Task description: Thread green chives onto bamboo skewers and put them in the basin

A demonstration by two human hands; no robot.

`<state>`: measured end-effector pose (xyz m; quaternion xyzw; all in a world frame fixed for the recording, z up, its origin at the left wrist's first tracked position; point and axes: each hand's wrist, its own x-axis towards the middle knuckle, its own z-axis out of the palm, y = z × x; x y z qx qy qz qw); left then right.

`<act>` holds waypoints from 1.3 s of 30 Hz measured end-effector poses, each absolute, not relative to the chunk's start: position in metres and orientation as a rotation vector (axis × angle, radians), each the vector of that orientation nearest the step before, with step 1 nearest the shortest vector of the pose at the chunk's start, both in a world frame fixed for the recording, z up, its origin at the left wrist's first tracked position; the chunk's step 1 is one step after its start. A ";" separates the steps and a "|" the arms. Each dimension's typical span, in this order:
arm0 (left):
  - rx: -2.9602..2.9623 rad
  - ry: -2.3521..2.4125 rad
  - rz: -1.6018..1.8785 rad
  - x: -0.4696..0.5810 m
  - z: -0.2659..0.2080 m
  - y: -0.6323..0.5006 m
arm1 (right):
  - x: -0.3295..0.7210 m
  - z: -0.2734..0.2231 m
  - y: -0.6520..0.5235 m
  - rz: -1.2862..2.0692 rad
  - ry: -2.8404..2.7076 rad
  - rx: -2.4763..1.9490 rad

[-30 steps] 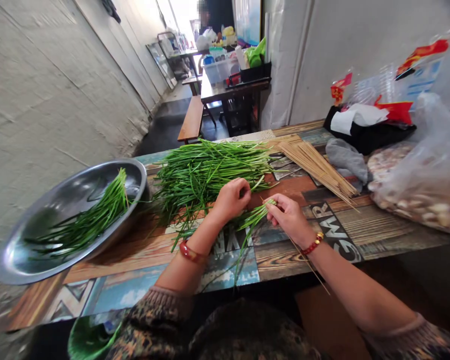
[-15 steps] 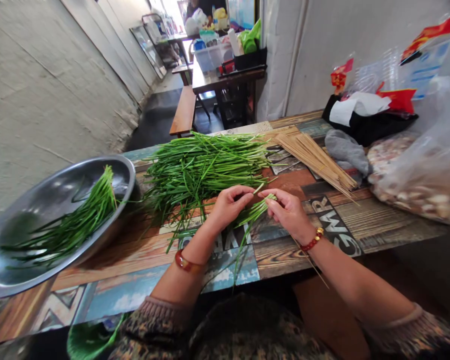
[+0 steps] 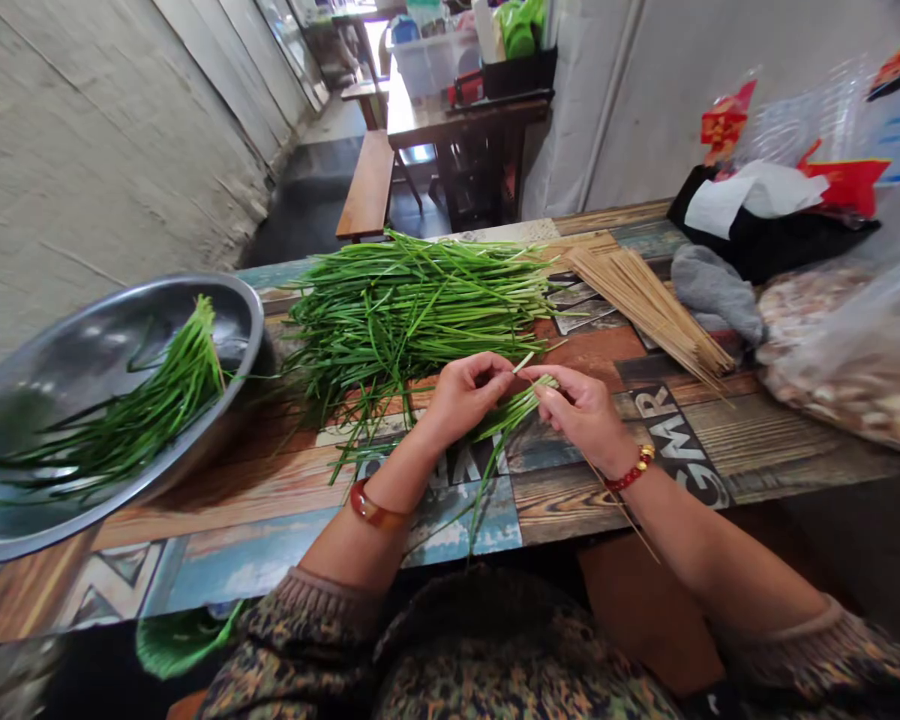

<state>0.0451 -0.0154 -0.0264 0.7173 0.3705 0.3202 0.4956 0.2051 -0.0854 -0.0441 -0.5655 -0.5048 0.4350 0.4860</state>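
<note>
My left hand [image 3: 469, 400] is closed, pinching the pale end of a garlic chive stalk [image 3: 523, 363] between thumb and fingers. A small bunch of garlic chives [image 3: 511, 412] is gripped in my right hand [image 3: 581, 415], its pale ends showing at the fingertips and green leaves trailing toward the table edge. From under that hand a thin bamboo skewer [image 3: 630, 520] juts toward me; its other end is hidden. The fingertips of both hands meet or nearly meet. Just beyond them lies a large pile of garlic chives [image 3: 420, 300].
A steel basin [image 3: 251, 330] at left holds a bundle of chives [image 3: 172, 390]. Bamboo skewers [image 3: 652, 310] lie right of the pile, near a grey cloth-like bundle [image 3: 712, 290] and a plastic bag of pale pieces [image 3: 847, 350]. A bench [image 3: 367, 185] stands beyond the patterned table [image 3: 255, 540].
The view has tilted down slightly. My right index finger has come closer to my left fingertips at the stalk. Both hands keep their hold.
</note>
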 end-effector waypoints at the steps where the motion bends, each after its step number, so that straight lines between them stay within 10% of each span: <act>1: 1.750 0.901 0.797 0.045 -0.026 -0.016 | 0.205 -0.044 -0.085 1.060 -1.231 -1.379; 39: 2.250 0.945 0.942 0.045 -0.027 -0.019 | 0.204 -0.050 -0.083 1.070 -1.237 -1.367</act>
